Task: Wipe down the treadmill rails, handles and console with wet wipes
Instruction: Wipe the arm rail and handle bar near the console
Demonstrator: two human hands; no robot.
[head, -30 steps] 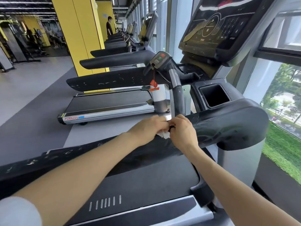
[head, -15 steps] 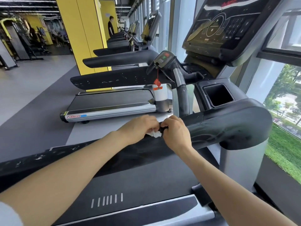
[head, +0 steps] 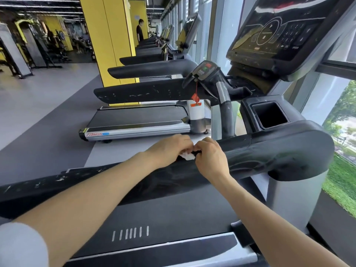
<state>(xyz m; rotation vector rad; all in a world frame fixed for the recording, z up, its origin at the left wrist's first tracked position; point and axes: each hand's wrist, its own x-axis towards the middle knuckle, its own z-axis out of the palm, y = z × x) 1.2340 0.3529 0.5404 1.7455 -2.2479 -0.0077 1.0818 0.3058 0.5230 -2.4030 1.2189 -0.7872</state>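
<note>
On the black padded side rail [head: 250, 151], my left hand [head: 169, 149] and right hand [head: 210, 157] both pinch the crumpled white wet wipe [head: 186, 156]. Hands unmoved since a second ago, so I judge I'm refolding, not wiping.

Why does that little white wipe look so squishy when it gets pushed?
The crumpled white wet wipe is probably soft and floppy: it bunches between both hands. It likely weighs little, and probably drags rather than slips along the black padded treadmill rail.
</note>
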